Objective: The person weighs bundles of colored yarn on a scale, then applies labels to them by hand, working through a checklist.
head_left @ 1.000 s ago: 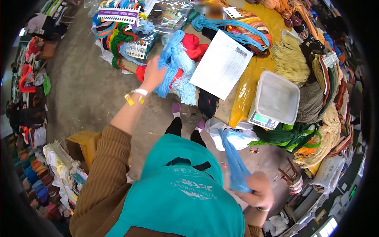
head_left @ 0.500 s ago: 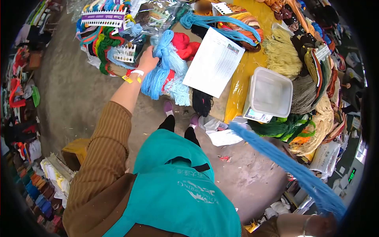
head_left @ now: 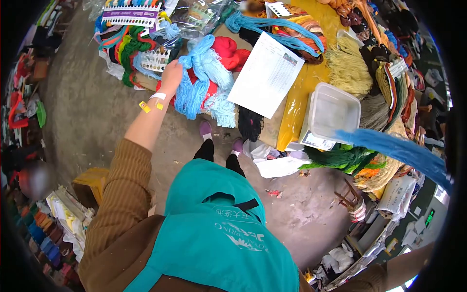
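My left hand (head_left: 172,77) is closed at the left edge of a light-blue skein of thread (head_left: 209,63), its fingertips partly hidden. More looped light-blue thread hangs below it over the table's edge, with red skeins (head_left: 226,51) beside and under it. On the right, a long blue skein of thread (head_left: 394,148) stretches out past the plastic tub toward the dark image edge. My right forearm (head_left: 408,263) reaches up along that edge, and the hand itself lies outside the picture.
A printed sheet (head_left: 266,75) lies on the table near a clear plastic tub (head_left: 335,114). Thread color cards (head_left: 131,15) and coloured skeins crowd the far left. Green (head_left: 340,160) and beige thread (head_left: 348,63) hang at right. A wooden stool (head_left: 350,199) and yellow box (head_left: 91,185) stand on the floor.
My left hand has shifted left and slightly down. The long blue skein has swung upward and right, and my right hand has gone out of view. The stool has come into view.
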{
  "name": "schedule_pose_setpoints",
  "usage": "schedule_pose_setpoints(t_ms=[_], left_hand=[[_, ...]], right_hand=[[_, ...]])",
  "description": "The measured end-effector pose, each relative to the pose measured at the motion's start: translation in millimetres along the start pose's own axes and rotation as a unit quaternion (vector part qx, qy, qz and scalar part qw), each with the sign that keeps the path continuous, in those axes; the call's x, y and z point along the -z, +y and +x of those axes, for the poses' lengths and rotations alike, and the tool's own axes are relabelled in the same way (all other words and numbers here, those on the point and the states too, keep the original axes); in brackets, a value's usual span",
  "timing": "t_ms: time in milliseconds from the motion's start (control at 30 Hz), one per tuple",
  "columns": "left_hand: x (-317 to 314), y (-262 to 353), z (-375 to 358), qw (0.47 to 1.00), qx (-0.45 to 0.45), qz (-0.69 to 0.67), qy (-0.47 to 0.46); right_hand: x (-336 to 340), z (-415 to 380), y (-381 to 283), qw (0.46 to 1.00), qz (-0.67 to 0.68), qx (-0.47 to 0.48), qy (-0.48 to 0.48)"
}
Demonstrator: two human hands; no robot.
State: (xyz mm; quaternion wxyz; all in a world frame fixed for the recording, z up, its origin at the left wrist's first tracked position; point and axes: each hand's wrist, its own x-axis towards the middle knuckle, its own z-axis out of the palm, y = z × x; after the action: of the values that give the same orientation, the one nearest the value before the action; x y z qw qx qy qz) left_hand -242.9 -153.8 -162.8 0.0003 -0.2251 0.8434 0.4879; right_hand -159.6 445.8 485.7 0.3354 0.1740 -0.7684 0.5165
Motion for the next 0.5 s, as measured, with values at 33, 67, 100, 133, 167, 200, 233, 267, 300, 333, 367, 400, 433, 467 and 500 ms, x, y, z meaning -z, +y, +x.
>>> schedule_pose_setpoints(t_ms=[33,67,100,133,167,200,233,267,300,333,367,400,433,467,500], left_hand=[[4,-4,-3,0.992,0.034,-0.118,-0.032],[11,14,-18,0.978,0.053,-0.197,-0.034],[18,20,-26,0.979,0.051,-0.196,-0.032],[24,26,-33,0.956,0.051,-0.281,-0.07],[30,31,-40,0.924,0.051,-0.363,-0.107],[38,38,-50,0.925,0.05,-0.363,-0.104],[46,45,-60,0.918,0.035,-0.375,-0.128],[55,53,-71,0.909,0.02,-0.387,-0.152],[63,61,-82,0.9,0.005,-0.398,-0.177],[69,70,-94,0.876,0.007,-0.451,-0.17],[77,74,-106,0.872,0.011,-0.461,-0.164],[84,80,-120,0.867,0.015,-0.471,-0.16],[85,96,-137,0.875,0.045,-0.472,-0.096],[88,94,-149,0.874,0.046,-0.474,-0.101],[96,87,-158,0.872,0.047,-0.476,-0.106]], right_hand=[[1,-1,9,1.0,0.018,-0.009,0.008],[3,-1,20,0.999,0.035,-0.017,0.017],[2,-4,34,0.998,0.044,-0.017,-0.044],[2,-10,51,0.999,0.04,-0.024,-0.007],[-1,-15,69,0.998,0.038,-0.032,0.03],[5,-21,90,0.998,0.01,-0.057,0.035],[13,-36,118,0.994,-0.034,-0.098,0.023],[25,-52,148,0.986,-0.088,-0.143,0.007],[31,-73,179,0.973,-0.138,-0.184,-0.015],[32,-94,210,0.956,-0.186,-0.221,-0.046],[28,-118,240,0.935,-0.232,-0.253,-0.083],[16,-145,264,0.911,-0.28,-0.275,-0.129],[4,-173,286,0.882,-0.328,-0.286,-0.179],[-13,-200,308,0.833,-0.413,-0.282,-0.238],[-31,-226,330,0.774,-0.49,-0.268,-0.298]])
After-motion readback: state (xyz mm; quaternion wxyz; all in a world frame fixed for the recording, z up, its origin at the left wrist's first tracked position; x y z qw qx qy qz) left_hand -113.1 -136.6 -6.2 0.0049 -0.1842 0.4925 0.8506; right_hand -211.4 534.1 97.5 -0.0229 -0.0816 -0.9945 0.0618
